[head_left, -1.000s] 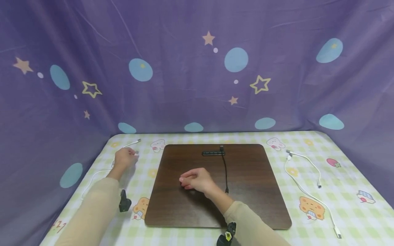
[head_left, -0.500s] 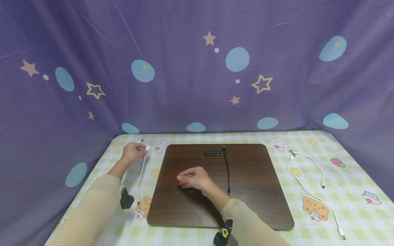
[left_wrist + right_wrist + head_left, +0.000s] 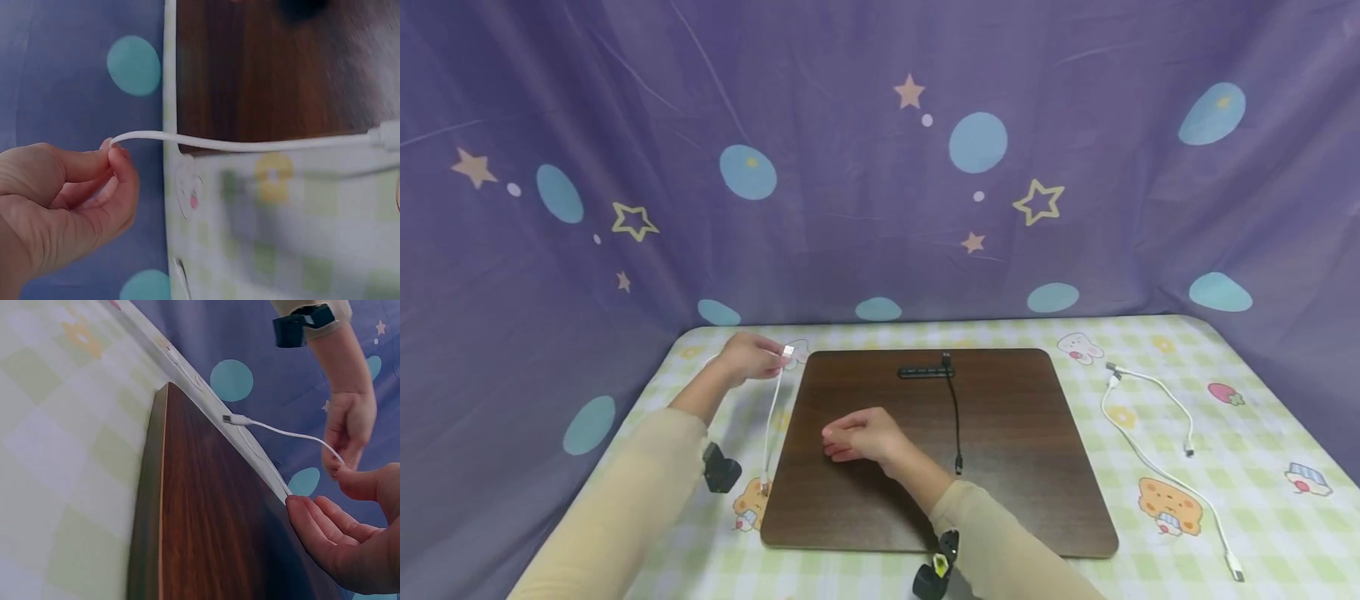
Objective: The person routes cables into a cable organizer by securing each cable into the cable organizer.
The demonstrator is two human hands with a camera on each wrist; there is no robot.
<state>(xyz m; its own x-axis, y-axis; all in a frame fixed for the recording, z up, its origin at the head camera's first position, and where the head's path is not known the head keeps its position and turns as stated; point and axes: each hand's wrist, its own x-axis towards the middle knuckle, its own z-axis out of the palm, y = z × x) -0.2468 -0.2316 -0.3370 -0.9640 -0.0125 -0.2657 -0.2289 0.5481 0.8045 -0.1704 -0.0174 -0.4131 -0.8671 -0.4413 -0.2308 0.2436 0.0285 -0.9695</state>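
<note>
- Since the earlier frames the left hand has carried the end of the white cable from out on the cloth in to the far left corner of the brown board; the right hand has barely shifted on the board
- The brown board lies flat on the checked tablecloth, with wide strips of cloth open to its left and right and a narrower strip along its near edge
- The left forearm reaches in over the cloth left of the board, its hand raised just above the surface
- The right hand rests near the board's middle, fingers loosely curled and holding nothing
- The left hand pinches the white cable just behind its plug, between thumb and fingertips
- From that pinch the white cable hangs down along the board's left edge, its other end on the cloth near the board's near left corner
- A black cable clip strip sits by the board's far edge; a black cable seated at its right end runs toward the near edge
- Two more white cables lie on the cloth right of the board
</note>
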